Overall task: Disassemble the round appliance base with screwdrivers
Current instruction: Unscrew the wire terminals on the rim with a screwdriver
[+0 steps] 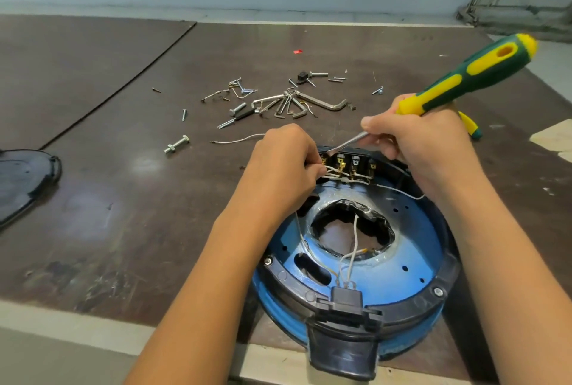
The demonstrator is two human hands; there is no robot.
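there is one round blue base (411,245) and it lies flat on the brown tabletop (123,199), close to the near edge and right in front of the person. a black ring (291,279) runs around its top, and two silver screws show on that ring, one on the left (268,260) and one on the right (438,291). a big rough hole sits in the middle of the base. at the near side there is one black plug box (345,301) with thin white wires (353,248) going into it. at the far side there is a black block (348,168) with four metal clips in a row. two hands are at that block. the left hand (284,164) is curled shut and pinches the white wires at the left end of the block. the right hand (427,143) is closed tight around one screwdriver (464,75) with a green and yellow handle. its silver shaft (346,143) slants down to the left, and its tip is at the leftmost clip, just beside the left fingers. a second green and yellow screwdriver (472,127) lies on the tabletop behind the right hand, mostly hidden. farther back there is one bunch of bent metal keys (288,106) with many loose screws around it, too many to count well. one fat bolt with a nut (176,144) lies to the left, and one loose white wire (238,138) lies near it. one black lid (21,180) sits at the left edge.
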